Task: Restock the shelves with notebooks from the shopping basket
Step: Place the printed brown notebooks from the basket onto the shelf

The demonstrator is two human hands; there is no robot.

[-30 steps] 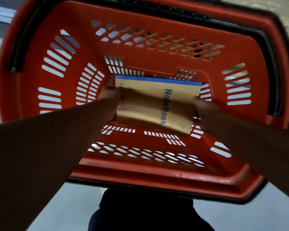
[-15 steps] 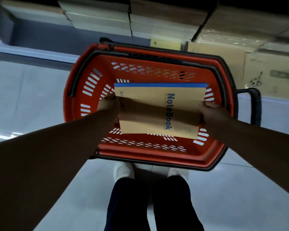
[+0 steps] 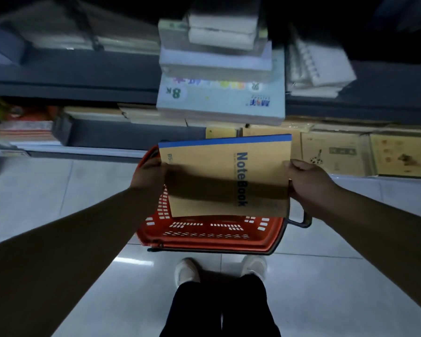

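holding notebook [image 3: 226, 176] above basket [image 3: 212, 237], left hand [image 3: 148, 177], right hand [image 3: 309, 183] gripping edges.

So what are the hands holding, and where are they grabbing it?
A brown notebook, held over the red basket. The left hand grips its left edge and the right hand grips its right edge.

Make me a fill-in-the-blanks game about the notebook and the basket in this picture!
1. The notebook has a ____ strip along its top edge.
2. The left hand and the right hand both hold the ____.
3. The shopping basket stands on the ____.
4. The person's shoes are ____.
Missing words: blue; notebook; floor; white.
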